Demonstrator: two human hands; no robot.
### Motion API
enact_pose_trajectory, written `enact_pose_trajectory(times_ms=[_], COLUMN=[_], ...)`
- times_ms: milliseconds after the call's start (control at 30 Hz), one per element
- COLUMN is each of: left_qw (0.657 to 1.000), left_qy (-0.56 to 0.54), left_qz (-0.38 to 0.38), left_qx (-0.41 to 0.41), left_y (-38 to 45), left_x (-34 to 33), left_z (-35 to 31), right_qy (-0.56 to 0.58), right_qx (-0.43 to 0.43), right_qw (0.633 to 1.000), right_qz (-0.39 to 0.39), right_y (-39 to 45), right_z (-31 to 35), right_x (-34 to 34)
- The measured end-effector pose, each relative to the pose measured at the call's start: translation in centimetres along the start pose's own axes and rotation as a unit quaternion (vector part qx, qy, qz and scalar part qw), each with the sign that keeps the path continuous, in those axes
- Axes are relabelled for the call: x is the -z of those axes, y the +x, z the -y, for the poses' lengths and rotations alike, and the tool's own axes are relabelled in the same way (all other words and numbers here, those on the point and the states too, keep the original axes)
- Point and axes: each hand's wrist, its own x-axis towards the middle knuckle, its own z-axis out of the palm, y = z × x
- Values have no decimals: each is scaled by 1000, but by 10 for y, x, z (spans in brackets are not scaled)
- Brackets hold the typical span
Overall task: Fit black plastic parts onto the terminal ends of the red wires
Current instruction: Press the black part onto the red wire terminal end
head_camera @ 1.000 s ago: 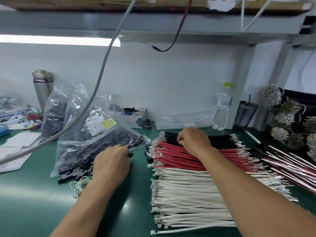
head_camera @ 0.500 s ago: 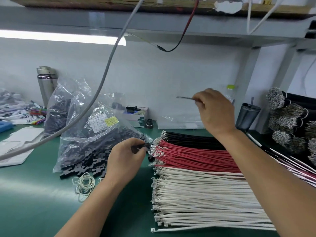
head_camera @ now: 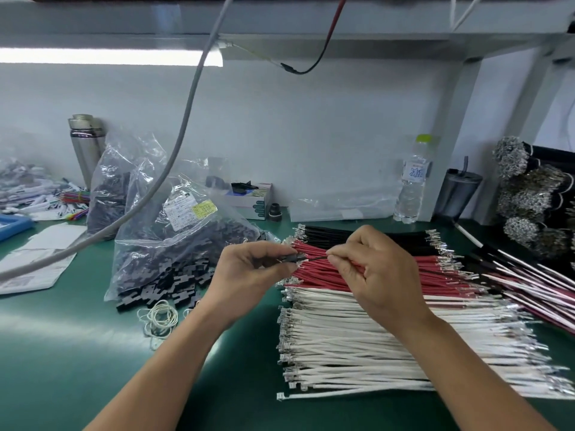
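Since half a second ago my right hand [head_camera: 378,275] has come down from head height to meet my left hand [head_camera: 249,272] over the red wires [head_camera: 389,275]. My left fingers pinch a small black plastic part [head_camera: 291,259]; my right fingers pinch a thin wire [head_camera: 315,258], its tip at the part. Smooth wires, metal-tipped, lie in rows on the green desk [head_camera: 62,353] beside a crinkled clear bag [head_camera: 174,237].

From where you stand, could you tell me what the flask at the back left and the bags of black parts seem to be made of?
Flask: looks like brushed stainless steel, with a dull grey sheen. Bags: thin clear plastic film, crinkled and glossy, the black parts showing through and spilling out; those look like matte moulded plastic.
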Motion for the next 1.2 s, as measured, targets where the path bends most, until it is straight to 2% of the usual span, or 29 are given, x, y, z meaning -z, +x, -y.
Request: enact_pose_trajectory(times_ms=[167, 733, 933, 1133, 1200], left_qw=[1000, 998, 999, 997, 999], left_qy=[31, -40, -20, 71, 32], left_qz=[-1, 28, 40, 40, 39], left_qx=[6, 39, 16, 2, 21], left_y=[-1, -5, -5, -6, -6], left_x=[2, -1, -1, -1, -1], left_z=[3, -4, -3, 0, -1], right_qy=[8, 10, 18, -12, -4], right_qx=[-13, -19, -11, -4, -10], right_qw=[1000, 995, 993, 991, 992], right_qz=[-3, 101, 116, 133, 125], right_y=[-1, 0, 0, -3, -3], right_z=[-4, -2, 2, 5, 5], right_x=[5, 8, 8, 2, 1])
